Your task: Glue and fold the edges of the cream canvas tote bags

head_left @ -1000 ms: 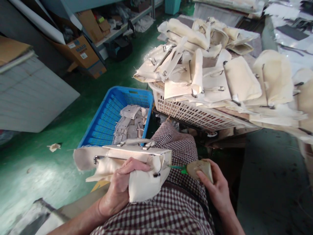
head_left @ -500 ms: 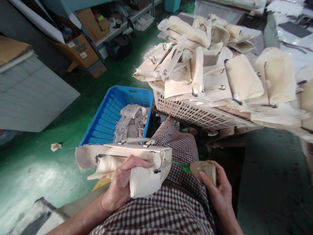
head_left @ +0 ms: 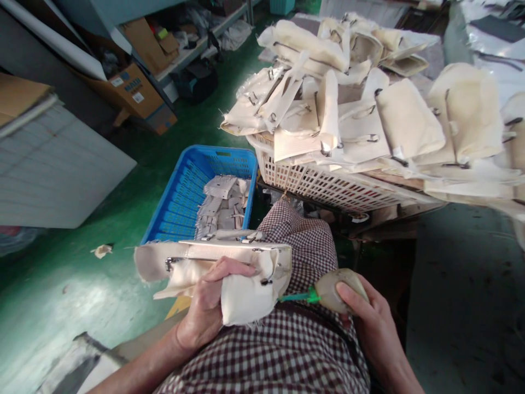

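A cream fabric bag piece (head_left: pixel 246 298) with a dark zipper and small metal fittings lies across my lap. My left hand (head_left: pixel 211 287) is closed on it, fingers over its folded middle. In my right hand (head_left: pixel 375 314) is a squeeze bottle (head_left: pixel 336 290) of cloudy plastic with a green cap and a long thin green nozzle. The nozzle points left, and its tip is at the right edge of the bag piece; whether it touches I cannot tell. Thumb and fingers wrap round the bottle's body.
A blue plastic basket (head_left: pixel 164 205) holding light fabric pieces (head_left: pixel 219 205) stands on the green floor ahead. Beyond my knee, a white basket (head_left: pixel 307 183) sits beneath a heap of cream bag pieces (head_left: pixel 410 123). Cardboard boxes (head_left: pixel 133 93) are at the far left.
The bottle has tilted, and its nozzle now points slightly downward, lower along the bag piece's right edge. My left hand and the bag piece have shifted slightly right in view.
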`<state>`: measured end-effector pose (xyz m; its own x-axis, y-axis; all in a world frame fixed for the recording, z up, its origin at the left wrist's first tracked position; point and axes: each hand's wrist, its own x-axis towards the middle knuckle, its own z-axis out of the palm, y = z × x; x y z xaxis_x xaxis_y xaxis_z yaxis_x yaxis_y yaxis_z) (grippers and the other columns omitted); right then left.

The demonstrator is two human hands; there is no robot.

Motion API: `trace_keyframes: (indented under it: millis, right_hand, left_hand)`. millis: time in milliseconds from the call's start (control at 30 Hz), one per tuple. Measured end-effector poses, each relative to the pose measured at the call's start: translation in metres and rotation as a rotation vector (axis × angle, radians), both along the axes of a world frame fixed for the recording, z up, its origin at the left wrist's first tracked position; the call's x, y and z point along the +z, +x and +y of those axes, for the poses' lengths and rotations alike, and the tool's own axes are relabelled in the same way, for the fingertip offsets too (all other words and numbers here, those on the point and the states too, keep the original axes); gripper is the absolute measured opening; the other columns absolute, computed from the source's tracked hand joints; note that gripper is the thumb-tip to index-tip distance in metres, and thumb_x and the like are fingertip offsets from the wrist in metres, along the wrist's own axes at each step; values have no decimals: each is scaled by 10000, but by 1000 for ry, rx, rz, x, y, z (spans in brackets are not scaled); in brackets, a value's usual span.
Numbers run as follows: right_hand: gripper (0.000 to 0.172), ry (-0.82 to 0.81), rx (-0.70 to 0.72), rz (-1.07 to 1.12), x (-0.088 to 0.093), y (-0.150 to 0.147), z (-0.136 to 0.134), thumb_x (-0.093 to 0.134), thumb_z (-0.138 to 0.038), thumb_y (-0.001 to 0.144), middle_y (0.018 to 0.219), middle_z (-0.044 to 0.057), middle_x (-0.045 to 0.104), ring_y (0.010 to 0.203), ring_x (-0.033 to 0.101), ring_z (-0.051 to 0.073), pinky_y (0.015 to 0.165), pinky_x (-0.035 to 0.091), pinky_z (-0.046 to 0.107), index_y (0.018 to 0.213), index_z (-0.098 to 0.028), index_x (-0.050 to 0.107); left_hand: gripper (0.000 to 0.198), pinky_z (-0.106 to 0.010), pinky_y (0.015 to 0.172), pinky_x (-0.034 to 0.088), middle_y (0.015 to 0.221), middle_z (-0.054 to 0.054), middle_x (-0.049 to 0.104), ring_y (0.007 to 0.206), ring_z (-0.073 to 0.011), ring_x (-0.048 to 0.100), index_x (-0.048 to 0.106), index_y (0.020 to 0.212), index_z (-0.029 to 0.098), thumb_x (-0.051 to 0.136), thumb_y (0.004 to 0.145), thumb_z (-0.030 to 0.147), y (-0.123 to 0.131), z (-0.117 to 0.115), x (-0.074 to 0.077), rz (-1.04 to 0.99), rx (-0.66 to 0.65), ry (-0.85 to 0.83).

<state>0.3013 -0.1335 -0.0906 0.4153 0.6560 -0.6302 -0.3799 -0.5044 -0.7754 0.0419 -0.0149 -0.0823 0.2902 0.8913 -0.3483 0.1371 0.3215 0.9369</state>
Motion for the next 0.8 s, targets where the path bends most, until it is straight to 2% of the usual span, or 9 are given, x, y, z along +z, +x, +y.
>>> trace_keyframes:
  millis: [100, 300, 533, 700, 800]
  right_hand:
    - [387, 18, -5, 72, 4, -6, 1, 774, -537, 724, 709, 15, 587, 559, 433, 135, 432, 347, 241, 879, -201, 659]
    - [381, 23, -6, 81, 7, -9, 4, 765, -539, 737, 696, 9, 565, 543, 405, 126, 425, 323, 243, 855, -193, 657]
    - [580, -101, 52, -228, -10, 13, 1, 758, -646, 693, 846, 49, 680, 668, 531, 182, 491, 392, 269, 1042, -193, 656]
    - [609, -79, 38, -311, -11, 12, 2, 779, -636, 677, 909, 57, 707, 828, 611, 242, 679, 490, 320, 1070, -192, 641]
    - [536, -50, 54, -219, -4, 7, 1, 756, -614, 716, 881, 45, 692, 752, 587, 218, 563, 444, 287, 1046, -204, 655]
  left_hand:
    - [204, -258, 703, 541, 984, -88, 687, 855, -218, 643, 788, 898, 208, 669, 855, 368, 0, 4, 0, -10, -33, 3]
    - [162, -245, 716, 536, 988, -83, 680, 876, -215, 646, 783, 913, 219, 690, 854, 338, -2, 4, -2, 8, -59, 53]
    - [180, -245, 696, 524, 1006, -85, 679, 887, -221, 639, 783, 906, 211, 694, 845, 356, -2, 5, -2, -26, -48, -9]
    - [213, -243, 702, 528, 1014, -82, 675, 885, -210, 640, 780, 916, 215, 619, 897, 353, -2, 5, -4, -50, -38, -48]
    - [204, -247, 690, 533, 1014, -84, 677, 868, -210, 642, 779, 907, 214, 634, 886, 356, -1, 5, -3, -50, -36, -65]
